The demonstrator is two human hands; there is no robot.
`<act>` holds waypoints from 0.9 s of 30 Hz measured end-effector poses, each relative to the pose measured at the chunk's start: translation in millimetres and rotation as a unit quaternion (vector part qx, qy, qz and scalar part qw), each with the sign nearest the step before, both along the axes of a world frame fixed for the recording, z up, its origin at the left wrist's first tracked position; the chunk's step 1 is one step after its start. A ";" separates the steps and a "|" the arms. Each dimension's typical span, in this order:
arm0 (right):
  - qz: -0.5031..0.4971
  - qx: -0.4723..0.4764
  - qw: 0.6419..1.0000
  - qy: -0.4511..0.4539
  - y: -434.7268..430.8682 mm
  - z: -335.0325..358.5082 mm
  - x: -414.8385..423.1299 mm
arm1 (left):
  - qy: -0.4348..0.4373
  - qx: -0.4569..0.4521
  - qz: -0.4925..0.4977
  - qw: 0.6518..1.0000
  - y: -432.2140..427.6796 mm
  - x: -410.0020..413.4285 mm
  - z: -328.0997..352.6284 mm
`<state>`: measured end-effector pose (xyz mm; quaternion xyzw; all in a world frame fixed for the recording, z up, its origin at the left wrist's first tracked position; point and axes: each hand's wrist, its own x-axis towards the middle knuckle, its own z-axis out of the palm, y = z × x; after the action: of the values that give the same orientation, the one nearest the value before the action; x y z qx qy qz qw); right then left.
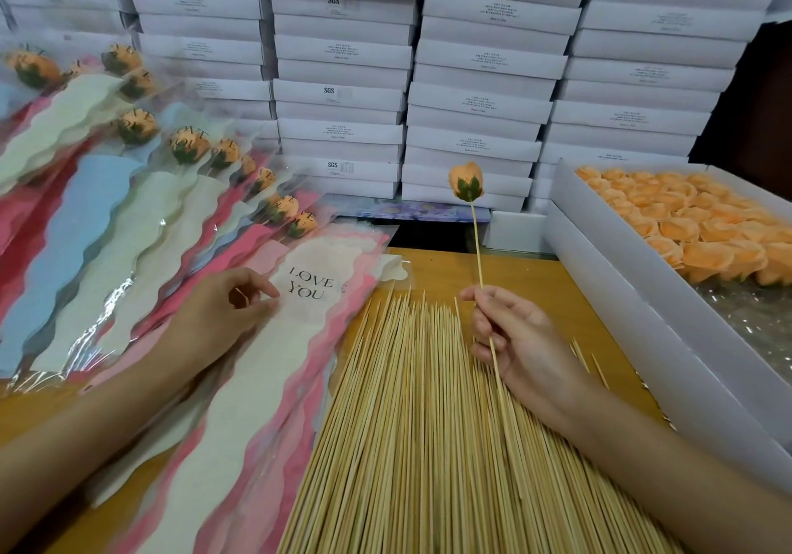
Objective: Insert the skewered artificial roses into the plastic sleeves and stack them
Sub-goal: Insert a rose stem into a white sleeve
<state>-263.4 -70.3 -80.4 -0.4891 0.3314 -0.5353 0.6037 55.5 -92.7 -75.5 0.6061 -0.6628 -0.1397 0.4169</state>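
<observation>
My right hand (516,339) pinches a bamboo skewer and holds it upright, with an orange artificial rose (466,180) on its top end. My left hand (223,313) rests on the pile of empty plastic sleeves (274,382), thumb and fingers pinching at the open top edge of the uppermost cream sleeve printed "LOVE YOU". To the left lie the filled sleeves (128,210), fanned out in an overlapping stack, each with an orange rose head near its top.
Loose bamboo skewers (411,425) cover the wooden table between my hands. A white box of orange rose heads (694,219) stands at the right. Stacked white boxes (428,60) form a wall across the back.
</observation>
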 end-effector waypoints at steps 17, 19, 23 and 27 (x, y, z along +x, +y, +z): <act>-0.031 0.006 0.999 0.004 2.3 3.0 -0.2 | 0.265 0.062 -0.053 0.961 2.4 -6.3 5.6; -0.042 0.009 0.999 0.004 3.3 4.4 0.3 | 0.299 0.086 -0.103 0.945 6.7 -10.6 13.9; -0.062 0.015 0.998 0.001 4.9 6.7 1.2 | 0.318 0.138 -0.174 0.922 19.2 -25.7 30.4; -0.082 0.016 0.996 -0.013 6.2 7.8 1.6 | 0.342 0.205 -0.249 0.882 32.1 -45.0 34.6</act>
<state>-261.8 -64.1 -72.5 -0.4440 0.3710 -0.5837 0.5696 10.5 -60.7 -40.8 0.4077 -0.5643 -0.5705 0.4358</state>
